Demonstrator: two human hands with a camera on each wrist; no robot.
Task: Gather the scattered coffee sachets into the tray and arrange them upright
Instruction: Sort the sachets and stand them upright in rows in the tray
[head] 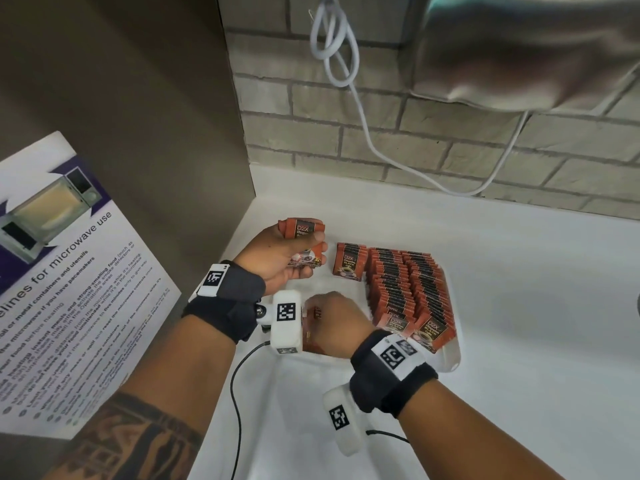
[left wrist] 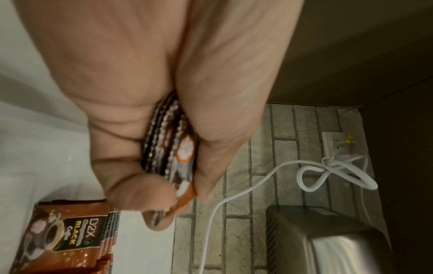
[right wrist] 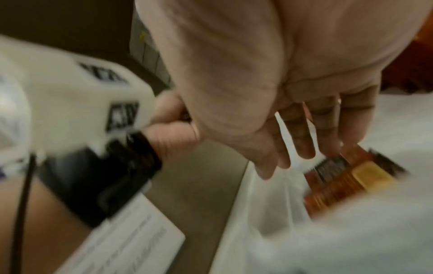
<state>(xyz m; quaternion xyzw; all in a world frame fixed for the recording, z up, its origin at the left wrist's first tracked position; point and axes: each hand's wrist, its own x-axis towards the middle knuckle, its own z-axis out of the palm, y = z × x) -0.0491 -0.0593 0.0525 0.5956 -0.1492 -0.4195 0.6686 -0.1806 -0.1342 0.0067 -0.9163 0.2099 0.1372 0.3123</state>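
Note:
Orange "D2X Black Coffee" sachets stand packed in two rows [head: 408, 292] inside a white tray [head: 452, 358] on the white counter. A short stack [head: 349, 263] stands upright at the tray's far left end, seen also as sachets [left wrist: 63, 239] in the left wrist view. My left hand [head: 304, 251] is raised left of the tray and grips a bundle of sachets [left wrist: 168, 146] between thumb and fingers. My right hand [head: 329, 320] is low, just left of the tray's near end, thumb and forefinger pinching a sachet edge [head: 317, 312]. Another sachet [right wrist: 346, 181] lies flat under its fingers, blurred.
A brown panel with a microwave guidelines poster [head: 69, 271] closes the left side. A brick wall runs behind the counter, with a looped white cable [head: 363, 133] hanging from a steel appliance [head: 519, 57] at upper right. Black wrist-camera leads [head: 239, 393] trail near me.

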